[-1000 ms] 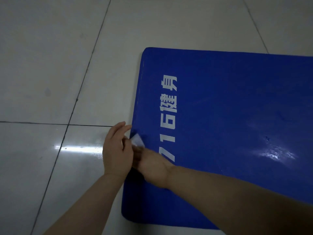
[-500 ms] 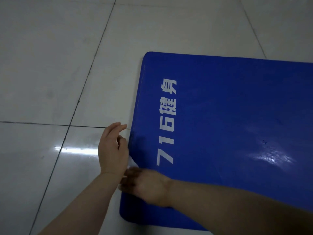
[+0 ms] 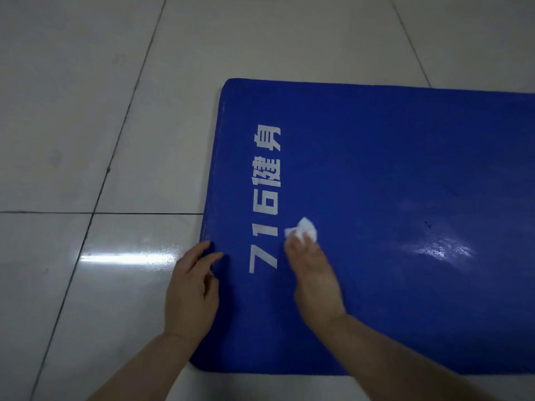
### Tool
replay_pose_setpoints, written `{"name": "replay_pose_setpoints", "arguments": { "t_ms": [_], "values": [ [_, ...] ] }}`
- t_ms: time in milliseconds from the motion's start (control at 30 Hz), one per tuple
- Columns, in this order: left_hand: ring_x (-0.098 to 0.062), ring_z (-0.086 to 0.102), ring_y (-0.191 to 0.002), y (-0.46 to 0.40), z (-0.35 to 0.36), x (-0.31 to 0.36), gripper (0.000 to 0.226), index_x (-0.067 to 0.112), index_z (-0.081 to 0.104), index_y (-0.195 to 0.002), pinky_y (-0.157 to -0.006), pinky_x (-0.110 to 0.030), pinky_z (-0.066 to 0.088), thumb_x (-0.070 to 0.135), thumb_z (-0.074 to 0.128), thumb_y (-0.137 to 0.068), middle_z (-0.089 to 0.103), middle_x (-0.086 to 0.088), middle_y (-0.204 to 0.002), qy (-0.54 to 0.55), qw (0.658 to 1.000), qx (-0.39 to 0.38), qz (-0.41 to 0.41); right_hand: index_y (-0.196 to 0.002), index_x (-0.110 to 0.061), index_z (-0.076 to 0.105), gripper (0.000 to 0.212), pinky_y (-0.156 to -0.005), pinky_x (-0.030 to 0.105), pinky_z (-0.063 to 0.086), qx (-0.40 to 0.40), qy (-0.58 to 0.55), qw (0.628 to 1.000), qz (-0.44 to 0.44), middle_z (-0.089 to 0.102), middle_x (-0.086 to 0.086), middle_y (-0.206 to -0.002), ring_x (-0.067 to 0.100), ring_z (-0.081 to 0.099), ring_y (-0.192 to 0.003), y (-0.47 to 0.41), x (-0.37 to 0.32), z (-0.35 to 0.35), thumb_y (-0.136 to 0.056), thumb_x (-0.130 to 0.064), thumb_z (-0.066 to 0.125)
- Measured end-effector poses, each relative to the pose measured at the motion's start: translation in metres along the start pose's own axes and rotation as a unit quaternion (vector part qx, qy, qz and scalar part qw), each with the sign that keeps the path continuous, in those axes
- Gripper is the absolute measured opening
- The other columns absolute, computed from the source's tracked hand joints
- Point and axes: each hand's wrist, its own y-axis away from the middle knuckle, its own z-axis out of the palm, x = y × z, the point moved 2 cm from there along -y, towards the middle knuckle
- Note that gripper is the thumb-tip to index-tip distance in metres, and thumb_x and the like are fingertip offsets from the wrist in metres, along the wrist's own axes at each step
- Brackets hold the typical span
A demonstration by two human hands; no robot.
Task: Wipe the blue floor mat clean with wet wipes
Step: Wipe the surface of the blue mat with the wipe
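Blue floor mat (image 3: pixel 390 198), flat on the tiled floor (image 3: pixel 86 111), spreading out from under both hands: probably soft, light and flexible, likely to creep on glossy tile, so best pinned at its near edge. Wet wipe (image 3: pixel 302 230), crumpled, on the mat just right of the white lettering (image 3: pixel 265 198): limp, damp, featherweight, best taken bunched. Left hand (image 3: pixel 192 290) resting on the mat's left edge, fingers loosely spread, holding nothing. Right hand (image 3: pixel 314 273) pinching the wipe at the fingertips, pressing it onto the mat.
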Motion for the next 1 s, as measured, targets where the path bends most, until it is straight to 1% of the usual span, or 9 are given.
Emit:
{"name": "replay_pose_setpoints", "arguments": {
  "t_ms": [67,167,367,467,567,667,800,900,1000],
  "values": [
    [-0.018,0.047,-0.121,-0.002,0.003,0.003,0.044,0.009,0.068,-0.114,-0.100,-0.033,0.038,-0.014,0.057,-0.079,0.054,-0.005,-0.133,-0.012,1.000,-0.001,0.006,-0.141,0.014,-0.011,0.068,-0.119,0.042,0.009,-0.073,-0.019,0.996,-0.054,0.008,0.025,-0.155,0.039,0.006,-0.144,-0.001,-0.046,0.006,-0.089,-0.008,0.026],
    [-0.021,0.048,-0.120,-0.007,0.006,0.010,0.043,0.009,0.068,-0.113,-0.100,-0.033,0.037,-0.014,0.060,-0.077,0.056,-0.008,-0.132,-0.027,0.999,-0.010,0.021,-0.134,-0.003,0.049,0.059,-0.110,0.033,0.035,-0.041,-0.071,0.992,-0.092,0.051,0.008,-0.140,0.023,0.044,-0.132,-0.012,-0.064,0.006,-0.075,-0.007,0.051],
    [-0.029,0.055,-0.115,-0.007,0.011,0.017,0.042,0.006,0.069,-0.110,-0.098,-0.036,0.040,-0.016,0.063,-0.075,0.059,-0.010,-0.127,-0.030,0.998,-0.023,0.046,-0.130,-0.010,0.055,0.094,-0.085,0.036,0.056,0.031,-0.069,0.996,0.040,0.057,0.003,-0.131,0.020,0.051,-0.111,0.001,0.037,-0.031,-0.042,0.026,0.057],
    [-0.029,0.055,-0.115,-0.005,0.010,0.016,0.042,0.006,0.070,-0.110,-0.098,-0.036,0.038,-0.017,0.064,-0.075,0.059,-0.011,-0.127,-0.038,0.998,-0.026,0.048,-0.122,-0.005,0.060,0.079,-0.082,0.041,0.057,0.051,-0.150,0.979,0.129,0.060,0.007,-0.128,0.026,0.064,-0.103,0.018,0.060,-0.039,-0.052,0.030,0.065],
    [-0.029,0.056,-0.114,-0.005,0.011,0.016,0.043,0.006,0.070,-0.109,-0.098,-0.036,0.038,-0.017,0.065,-0.074,0.060,-0.011,-0.126,-0.044,0.998,-0.025,0.048,-0.117,0.000,0.064,0.045,-0.091,0.046,0.052,0.061,-0.192,0.967,0.157,0.064,0.016,-0.120,0.032,0.062,-0.109,0.013,0.039,-0.029,-0.075,0.017,0.063],
    [-0.031,0.057,-0.112,-0.007,0.013,0.017,0.043,0.007,0.071,-0.108,-0.098,-0.036,0.039,-0.017,0.065,-0.072,0.060,-0.012,-0.125,-0.052,0.997,-0.023,0.050,-0.100,-0.012,0.071,0.021,-0.079,0.025,0.054,0.098,-0.223,0.967,0.067,0.069,0.001,-0.101,0.011,0.063,-0.090,0.001,-0.012,-0.016,-0.081,-0.006,0.065],
    [-0.031,0.057,-0.113,-0.009,0.012,0.017,0.043,0.007,0.071,-0.107,-0.095,-0.035,0.040,-0.017,0.064,-0.071,0.060,-0.012,-0.126,-0.056,0.997,-0.028,0.048,-0.106,-0.030,0.067,0.028,-0.071,0.028,0.051,0.064,-0.138,0.986,0.062,0.061,-0.003,-0.114,0.013,0.062,-0.086,-0.011,-0.044,-0.018,-0.083,-0.036,0.052],
    [-0.032,0.056,-0.113,-0.009,0.012,0.014,0.043,0.006,0.071,-0.106,-0.095,-0.036,0.041,-0.017,0.065,-0.070,0.060,-0.011,-0.126,-0.054,0.997,-0.027,0.056,-0.116,-0.030,0.060,0.038,-0.067,0.033,0.047,0.084,-0.082,0.987,0.114,0.056,0.000,-0.114,0.016,0.059,-0.080,-0.016,-0.025,-0.030,-0.078,-0.033,0.063],
    [-0.031,0.056,-0.112,-0.009,0.014,0.012,0.042,0.007,0.071,-0.105,-0.096,-0.035,0.041,-0.018,0.065,-0.072,0.060,-0.011,-0.124,-0.052,0.997,-0.024,0.059,-0.115,-0.022,0.066,0.036,-0.074,0.038,0.045,0.156,-0.090,0.969,0.171,0.058,0.005,-0.115,0.021,0.059,-0.091,-0.021,0.009,-0.053,-0.085,-0.032,0.049]
  ]
}}
